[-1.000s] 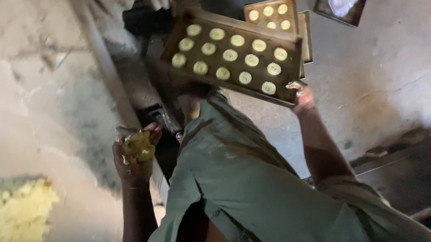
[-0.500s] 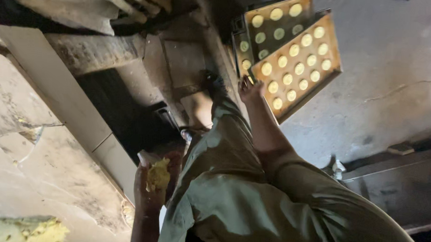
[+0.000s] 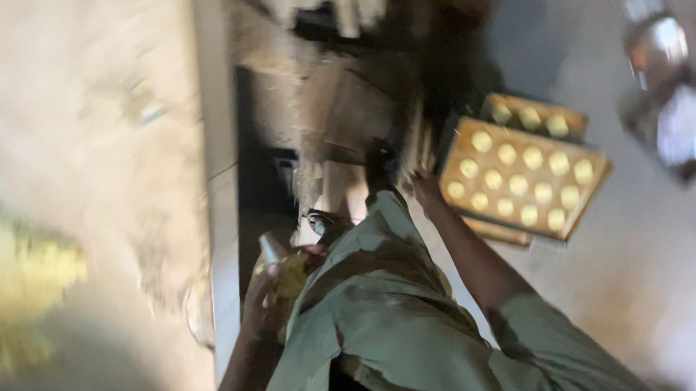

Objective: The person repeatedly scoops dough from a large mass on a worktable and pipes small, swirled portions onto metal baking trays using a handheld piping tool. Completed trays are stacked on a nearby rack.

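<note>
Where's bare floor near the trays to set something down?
Bare grey floor lies right of and below the top tray, up to the blurred shiny objects. Crowded: the tray's left edge, where the right hand and a foot meet; the left hand holds yellow dough.

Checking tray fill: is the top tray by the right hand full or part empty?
Looks full: the top tray shows three rows of pale round pieces, no obvious gaps. Blur hides detail. The right hand reaches its near edge.

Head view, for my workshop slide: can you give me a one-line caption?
Right hand reaches to a tray of pale yellow rounds on the floor; left hand holds a yellow lump.
</note>
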Tool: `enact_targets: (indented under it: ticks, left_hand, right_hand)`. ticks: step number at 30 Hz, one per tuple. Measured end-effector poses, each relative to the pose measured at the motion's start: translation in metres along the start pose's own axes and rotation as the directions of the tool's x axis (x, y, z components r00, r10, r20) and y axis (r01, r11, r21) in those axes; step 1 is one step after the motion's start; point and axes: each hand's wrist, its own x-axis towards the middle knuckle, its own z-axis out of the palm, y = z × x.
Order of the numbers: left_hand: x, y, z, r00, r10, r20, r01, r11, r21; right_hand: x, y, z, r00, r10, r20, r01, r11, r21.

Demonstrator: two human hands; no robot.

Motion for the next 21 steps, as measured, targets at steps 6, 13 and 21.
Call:
enact_targets:
  ticks: [6, 13, 21]
  left_hand:
    - [-0.088, 0.019, -0.100, 0.976, 0.134, 0.174, -0.109, 0.983, -0.145]
    - [-0.275, -0.013, -0.244, 0.710, 0.650, -0.272, -0.698, 0.598, -0.394]
    - [-0.448, -0.074, -0.345, 0.310, 0.722, -0.619, -0.948, 0.190, -0.254]
  right_hand:
    - [-0.058, 0.008, 0.105, 0.771, -0.047, 0.635, 0.155, 0.981, -0.115]
    - [-0.177, -0.023, 0.385, 0.417, -0.037, 0.908, 0.791, 0.506, -0.343]
    - [-0.604, 0.001, 0.666, -0.563, 0.058, 0.824, 0.724, -0.446, 0.526]
